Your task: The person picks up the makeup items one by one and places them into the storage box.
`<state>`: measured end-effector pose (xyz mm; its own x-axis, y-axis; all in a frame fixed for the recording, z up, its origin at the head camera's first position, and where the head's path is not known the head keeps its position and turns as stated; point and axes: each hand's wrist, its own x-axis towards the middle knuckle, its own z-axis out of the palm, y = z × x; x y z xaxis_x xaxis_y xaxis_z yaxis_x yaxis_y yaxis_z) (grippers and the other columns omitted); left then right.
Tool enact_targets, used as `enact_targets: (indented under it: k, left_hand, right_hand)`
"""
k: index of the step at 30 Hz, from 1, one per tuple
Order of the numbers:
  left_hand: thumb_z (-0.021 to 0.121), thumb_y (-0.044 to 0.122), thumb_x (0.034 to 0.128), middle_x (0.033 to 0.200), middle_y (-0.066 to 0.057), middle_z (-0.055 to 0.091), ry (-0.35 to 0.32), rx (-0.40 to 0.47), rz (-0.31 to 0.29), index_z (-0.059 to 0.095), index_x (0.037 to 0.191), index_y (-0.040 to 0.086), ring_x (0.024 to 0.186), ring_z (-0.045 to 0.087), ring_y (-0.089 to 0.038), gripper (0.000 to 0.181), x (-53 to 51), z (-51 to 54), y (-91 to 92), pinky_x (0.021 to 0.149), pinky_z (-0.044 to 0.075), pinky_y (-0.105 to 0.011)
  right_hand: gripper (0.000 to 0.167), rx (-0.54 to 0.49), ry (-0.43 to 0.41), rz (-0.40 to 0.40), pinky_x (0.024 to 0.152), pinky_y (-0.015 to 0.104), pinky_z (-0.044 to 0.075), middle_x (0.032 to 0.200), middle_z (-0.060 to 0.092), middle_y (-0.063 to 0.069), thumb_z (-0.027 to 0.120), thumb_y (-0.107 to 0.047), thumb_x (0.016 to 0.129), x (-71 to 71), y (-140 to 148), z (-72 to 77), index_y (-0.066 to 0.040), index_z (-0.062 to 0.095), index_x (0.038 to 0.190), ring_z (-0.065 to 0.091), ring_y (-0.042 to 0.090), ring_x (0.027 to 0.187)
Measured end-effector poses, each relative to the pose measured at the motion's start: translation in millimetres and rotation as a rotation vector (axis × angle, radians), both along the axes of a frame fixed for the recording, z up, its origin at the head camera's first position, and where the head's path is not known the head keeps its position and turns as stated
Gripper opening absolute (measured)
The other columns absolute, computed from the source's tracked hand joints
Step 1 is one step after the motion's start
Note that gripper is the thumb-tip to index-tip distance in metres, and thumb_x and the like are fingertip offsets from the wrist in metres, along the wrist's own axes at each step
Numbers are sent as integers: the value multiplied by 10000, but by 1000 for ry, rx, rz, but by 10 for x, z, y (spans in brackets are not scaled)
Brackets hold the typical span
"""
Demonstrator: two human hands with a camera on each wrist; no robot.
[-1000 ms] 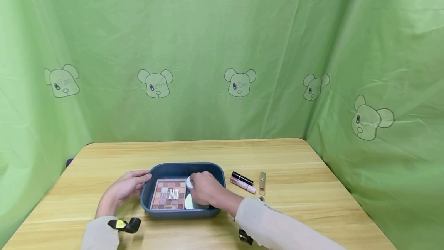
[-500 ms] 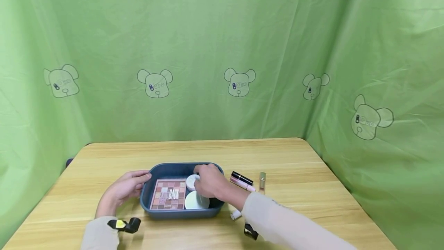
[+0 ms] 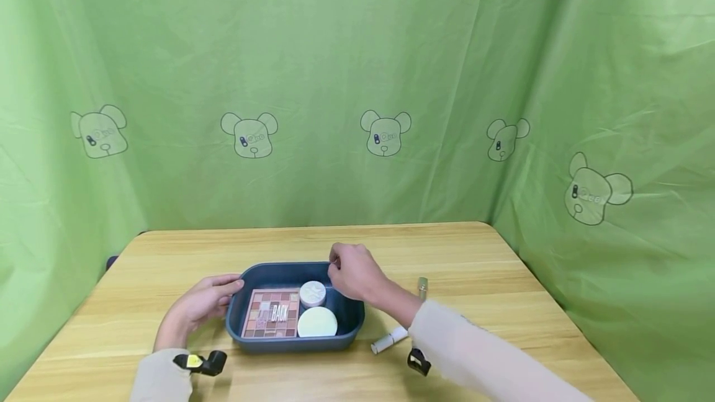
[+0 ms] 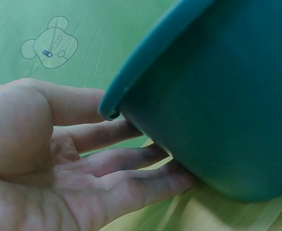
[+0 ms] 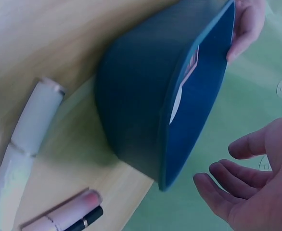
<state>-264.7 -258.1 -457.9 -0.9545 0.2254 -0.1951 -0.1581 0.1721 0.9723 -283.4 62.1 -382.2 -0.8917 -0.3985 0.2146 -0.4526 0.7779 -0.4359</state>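
Observation:
A dark blue tub sits on the table. Inside it lie an eyeshadow palette, a small round white jar and a round white compact. My left hand grips the tub's left end, thumb over the rim and fingers against the outer wall, as the left wrist view confirms. Above the tub's back right corner is my right hand; in the right wrist view its fingers are loosely bent, apart from the rim, with nothing between them.
Right of the tub, a white tube lies on the wooden table, partly under the right sleeve. A gold lipstick lies farther right. A pink tube and a black tube show in the right wrist view. Green curtain surrounds the table.
My right hand has risen out of the tub and moved back and right, uncovering the white jar and compact. The left hand and the tub have stayed put.

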Motion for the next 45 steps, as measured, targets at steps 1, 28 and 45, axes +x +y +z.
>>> enact_targets:
  k: [1,28,45]
  left_hand:
    - [515,218,1064,1432,-350,513,1,2,-1,289,1498,-170,1292,584,-415,624,2,4,0,1023,563,-444]
    - [512,222,1065,1441,-356,499,4,6,-2,281,1499,-175,1302,572,-428,632,18,24,-2,1015,569,-440]
    - [476,217,1081,1438,-379,484,23,5,-34,252,1486,-209,1306,555,-460,629,-10,3,-19,1013,567,-470]
  right_hand:
    - [151,-4,9,-7,605,265,530,840,690,54,605,-91,949,-8,20,13,-20,704,1039,579,130,661]
    - [184,29,-4,-191,685,359,571,783,666,41,614,-62,870,-174,608,-141,-18,700,1027,628,193,741]
    - [234,134,-22,-225,648,357,550,807,685,79,836,-203,815,-136,761,-426,-43,689,901,599,205,734]
